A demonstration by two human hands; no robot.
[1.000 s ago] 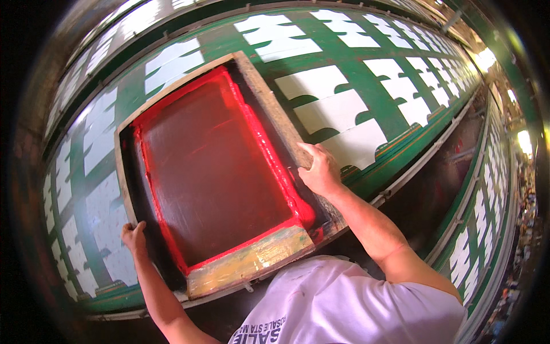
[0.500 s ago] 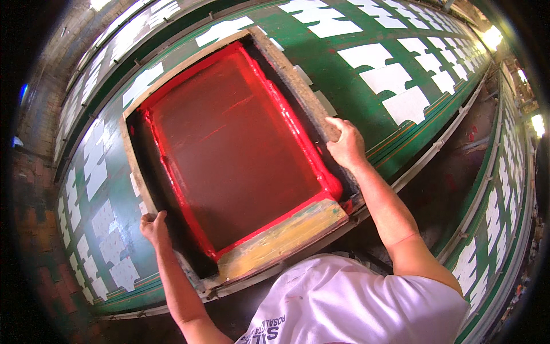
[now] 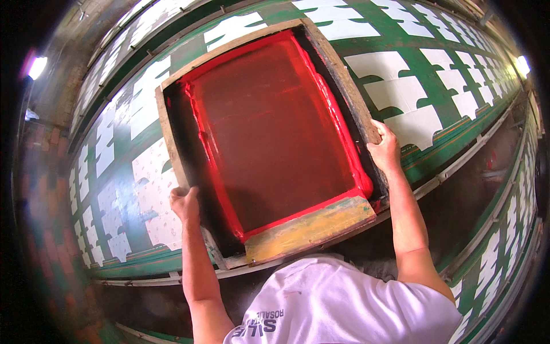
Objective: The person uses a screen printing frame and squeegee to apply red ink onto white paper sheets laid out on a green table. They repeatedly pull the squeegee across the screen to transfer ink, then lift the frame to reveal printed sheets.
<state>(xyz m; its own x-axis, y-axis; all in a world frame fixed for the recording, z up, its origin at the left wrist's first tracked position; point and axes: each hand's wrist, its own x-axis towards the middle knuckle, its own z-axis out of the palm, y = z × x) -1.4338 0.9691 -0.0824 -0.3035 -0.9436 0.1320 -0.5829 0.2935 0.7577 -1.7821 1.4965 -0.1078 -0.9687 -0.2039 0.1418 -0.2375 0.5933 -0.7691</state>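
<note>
A large wooden screen-printing frame (image 3: 174, 143) is held tilted over the long green table. My left hand (image 3: 187, 204) has its fingers wrapped round the left rail. On the opposite rail, my right hand (image 3: 385, 150) grips the wood with its thumb on the inner side. The dark red mesh (image 3: 269, 143) fills the middle of the frame. Thick wet red ink (image 3: 335, 109) lies in ridges down both sides of the mesh. Across the near end sits a flat board stained yellow (image 3: 309, 230). The frame's underside is hidden.
White cut fabric pieces (image 3: 395, 94) lie in rows on the green table (image 3: 338, 49), right and far. Pieces with small printed marks (image 3: 153, 192) lie at the left. A metal rail (image 3: 447, 172) edges the table's near side. Another table with pieces (image 3: 487, 275) stands at the right.
Both hands have carried the frame to the right along the table. More of the marked fabric pieces now show on its left.
</note>
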